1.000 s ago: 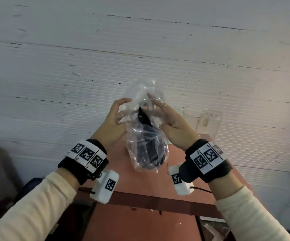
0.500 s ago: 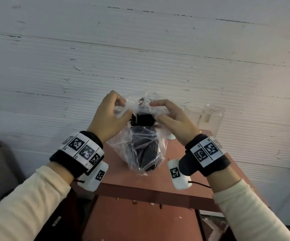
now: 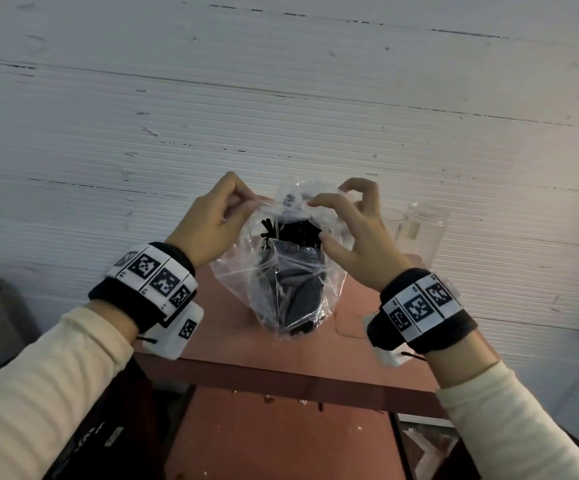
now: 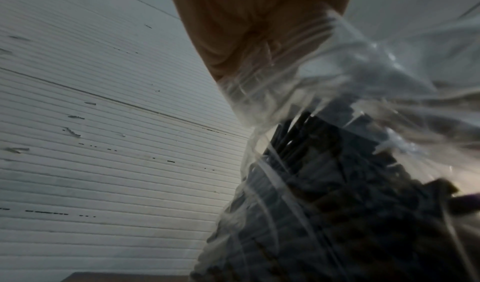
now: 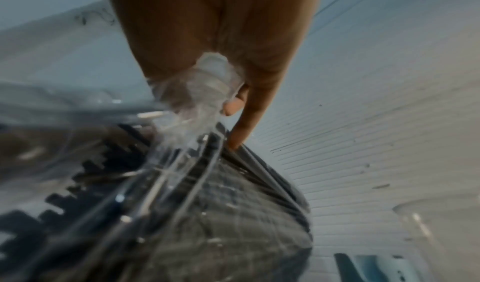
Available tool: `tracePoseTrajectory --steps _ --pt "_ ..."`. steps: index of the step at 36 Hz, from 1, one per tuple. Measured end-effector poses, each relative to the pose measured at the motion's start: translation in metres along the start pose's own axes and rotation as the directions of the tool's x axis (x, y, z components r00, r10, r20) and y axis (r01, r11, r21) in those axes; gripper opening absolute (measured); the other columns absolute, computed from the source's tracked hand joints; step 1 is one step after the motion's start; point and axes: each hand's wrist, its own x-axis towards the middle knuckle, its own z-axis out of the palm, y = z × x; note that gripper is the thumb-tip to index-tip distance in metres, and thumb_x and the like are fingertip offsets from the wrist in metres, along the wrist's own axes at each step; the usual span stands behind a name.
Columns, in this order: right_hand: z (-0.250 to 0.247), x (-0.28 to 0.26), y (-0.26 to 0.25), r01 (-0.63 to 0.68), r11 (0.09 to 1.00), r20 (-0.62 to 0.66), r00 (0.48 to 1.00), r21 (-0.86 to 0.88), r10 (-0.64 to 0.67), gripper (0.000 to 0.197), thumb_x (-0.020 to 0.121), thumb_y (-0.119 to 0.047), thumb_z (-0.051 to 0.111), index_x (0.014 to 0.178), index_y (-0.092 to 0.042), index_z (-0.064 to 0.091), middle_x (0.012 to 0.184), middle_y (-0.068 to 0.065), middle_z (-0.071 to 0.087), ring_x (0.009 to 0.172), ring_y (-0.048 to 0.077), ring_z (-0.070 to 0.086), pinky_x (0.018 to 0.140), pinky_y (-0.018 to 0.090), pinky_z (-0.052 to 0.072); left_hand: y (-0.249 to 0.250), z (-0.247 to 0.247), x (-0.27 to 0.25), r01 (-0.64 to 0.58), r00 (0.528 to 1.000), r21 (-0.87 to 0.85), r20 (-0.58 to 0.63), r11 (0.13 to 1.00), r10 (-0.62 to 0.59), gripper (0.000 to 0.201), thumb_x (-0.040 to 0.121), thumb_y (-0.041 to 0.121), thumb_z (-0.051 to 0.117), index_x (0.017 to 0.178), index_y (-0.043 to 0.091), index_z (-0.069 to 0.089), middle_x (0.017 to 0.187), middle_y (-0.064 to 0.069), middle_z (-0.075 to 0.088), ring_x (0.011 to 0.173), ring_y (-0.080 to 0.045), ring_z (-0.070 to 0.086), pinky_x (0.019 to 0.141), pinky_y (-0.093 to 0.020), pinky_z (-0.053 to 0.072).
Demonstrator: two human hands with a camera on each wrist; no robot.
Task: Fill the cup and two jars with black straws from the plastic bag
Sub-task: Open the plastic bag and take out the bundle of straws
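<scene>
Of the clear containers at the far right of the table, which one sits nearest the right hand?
The shorter clear cup, partly hidden behind the right hand. The taller jar stands just beyond it, farther right.

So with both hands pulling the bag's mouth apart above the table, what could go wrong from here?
1. The plastic bag is held only by thin pinches of film: the left hand and right hand could lose grip, dropping it on the table.
2. The black straws sit near the opening; a sudden pull may spill them.
3. The jar stands close to the right hand and might get knocked.
</scene>
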Motion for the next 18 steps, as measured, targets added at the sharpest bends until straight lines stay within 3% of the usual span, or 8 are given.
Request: tracePoseTrajectory --steps 2,4,6,9,11,13,15,18 --pt "-0.001 0.001 0.005 0.052 0.997 -0.005 0.999 -0.062 -0.052 0.039 0.090 -0.016 0.060 0.128 -0.023 0.054 0.131 0.003 0.034 0.107 0.022 0.048 0.100 0.018 0.032 0.001 0.001 0.001 0.038 0.999 -0.007 -0.017 0.999 -0.038 0.009 0.100 0.023 0.052 0.092 0.022 0.047 0.090 -0.006 0.074 0.067 -0.033 0.061 0.060 -0.036 0.049" --pt "-0.003 0.004 0.010 0.090 0.989 -0.007 0.996 -0.118 -0.091 0.033 0.095 -0.018 0.056 0.128 -0.020 0.055 0.129 0.003 0.048 0.114 0.022 0.050 0.100 0.026 0.034 0.003 0.000 0.002 0.070 0.997 -0.023 -0.021 0.997 -0.070 0.010 0.101 0.021 0.052 0.092 0.023 0.047 0.086 0.002 0.075 0.066 -0.040 0.060 0.063 -0.045 0.050" --pt "-0.004 0.006 0.013 0.085 0.988 -0.013 0.996 -0.133 -0.087 0.024 0.098 -0.017 0.052 0.121 -0.015 0.059 0.118 0.001 0.060 0.108 0.020 0.056 0.095 0.026 0.038 0.004 -0.001 0.003 0.083 0.997 -0.062 -0.001 0.995 -0.083 0.012 0.102 0.018 0.050 0.092 0.024 0.046 0.081 0.000 0.075 0.048 -0.026 0.053 0.051 -0.036 0.045" --pt "-0.005 0.009 0.015 0.010 0.999 -0.019 1.000 -0.032 -0.011 0.014 0.101 -0.018 0.049 0.102 -0.009 0.059 0.090 0.003 0.068 0.077 0.022 0.063 0.071 0.030 0.050 0.009 -0.003 0.004 0.083 0.995 -0.130 0.059 0.988 -0.076 0.011 0.103 0.010 0.044 0.100 0.020 0.047 0.076 -0.007 0.074 0.052 -0.019 0.062 0.054 -0.031 0.043" --pt "-0.004 0.011 0.017 -0.052 0.998 -0.004 0.999 0.026 0.053 0.013 0.101 -0.016 0.047 0.097 -0.009 0.056 0.078 0.006 0.067 0.063 0.027 0.058 0.059 0.028 0.047 0.012 -0.004 0.003 0.092 0.994 -0.148 0.073 0.985 -0.082 0.013 0.103 0.003 0.039 0.104 0.013 0.047 0.065 0.000 0.070 0.044 -0.005 0.055 0.046 -0.023 0.036" --pt "-0.003 0.013 0.018 -0.110 0.992 0.010 0.994 0.067 0.109 0.013 0.101 -0.015 0.045 0.097 -0.008 0.055 0.069 0.002 0.063 0.059 0.026 0.055 0.054 0.018 0.040 0.012 -0.003 0.002 0.119 0.991 -0.173 0.077 0.978 -0.107 0.018 0.103 -0.003 0.033 0.104 0.007 0.048 0.051 0.009 0.058 0.037 -0.001 0.045 0.042 -0.015 0.032" --pt "-0.002 0.013 0.020 -0.159 0.981 0.037 0.987 0.114 0.156 0.011 0.102 -0.012 0.042 0.102 -0.009 0.052 0.066 -0.006 0.059 0.057 0.022 0.053 0.053 0.016 0.039 0.008 -0.002 0.002 0.141 0.989 -0.180 0.075 0.973 -0.129 0.027 0.102 -0.004 0.031 0.094 0.010 0.053 0.048 0.010 0.052 0.038 -0.001 0.040 0.042 -0.015 0.033" --pt "0.004 0.012 0.023 -0.197 0.960 0.059 0.980 0.200 0.189 0.015 0.100 -0.004 0.035 0.108 -0.013 0.044 0.073 0.002 0.059 0.053 0.015 0.052 0.050 0.022 0.044 0.001 -0.001 0.002 0.230 0.972 -0.207 0.096 0.951 -0.214 0.038 0.101 -0.006 0.033 0.080 0.014 0.058 0.057 0.010 0.056 0.043 -0.001 0.048 0.044 -0.016 0.039"
